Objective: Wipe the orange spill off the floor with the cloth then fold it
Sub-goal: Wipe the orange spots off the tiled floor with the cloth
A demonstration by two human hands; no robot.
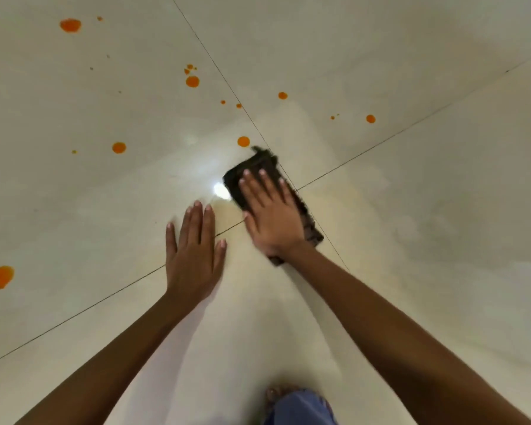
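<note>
A dark brown cloth lies flat on the pale tiled floor near the tile joints' crossing. My right hand presses on it, palm down, fingers spread, covering most of its middle. My left hand rests flat on the bare floor just left of the cloth, fingers apart, holding nothing. Several orange drops are scattered ahead and to the left; the nearest orange drop sits just beyond the cloth's far end. A larger orange blot lies at the far left edge, another orange blot at the top left.
A bright light reflection glares on the glossy tile beside the cloth. My blue-trousered knee and a foot show at the bottom centre. Thin grout lines cross the floor.
</note>
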